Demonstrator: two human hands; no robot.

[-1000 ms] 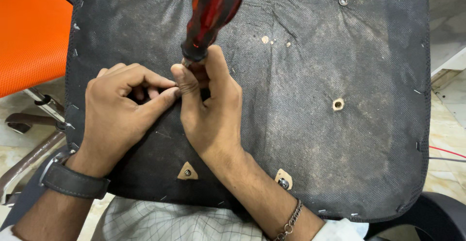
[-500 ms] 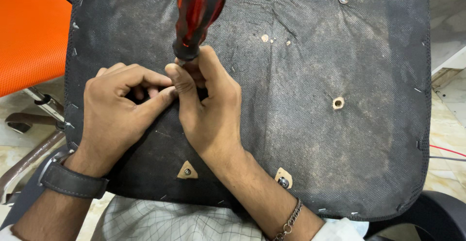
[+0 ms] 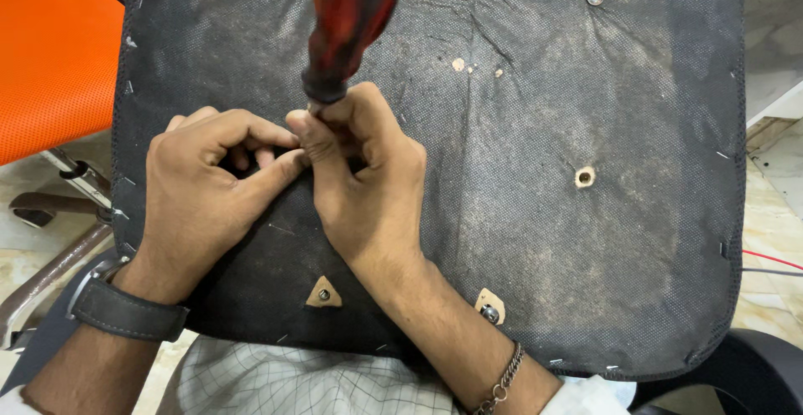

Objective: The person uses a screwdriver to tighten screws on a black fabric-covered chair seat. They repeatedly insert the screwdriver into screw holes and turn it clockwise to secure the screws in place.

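Dusty black seat underside point(image 3: 519, 239) fills the view, orange chair point(image 3: 50, 64) beside; right hand point(image 3: 364, 185) grips the screwdriver point(image 3: 345, 30), left hand point(image 3: 205, 193) curled pinching beside it.

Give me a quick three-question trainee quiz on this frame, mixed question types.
1. True or false: the right hand pinches the shaft just below the screwdriver handle.
2. Which lies right of both hands on the seat base? A) open bolt hole B) pliers C) hammer
3. Fill in: the left hand wears a dark ____ at the wrist.

Key: 1 true; 2 A; 3 watch.
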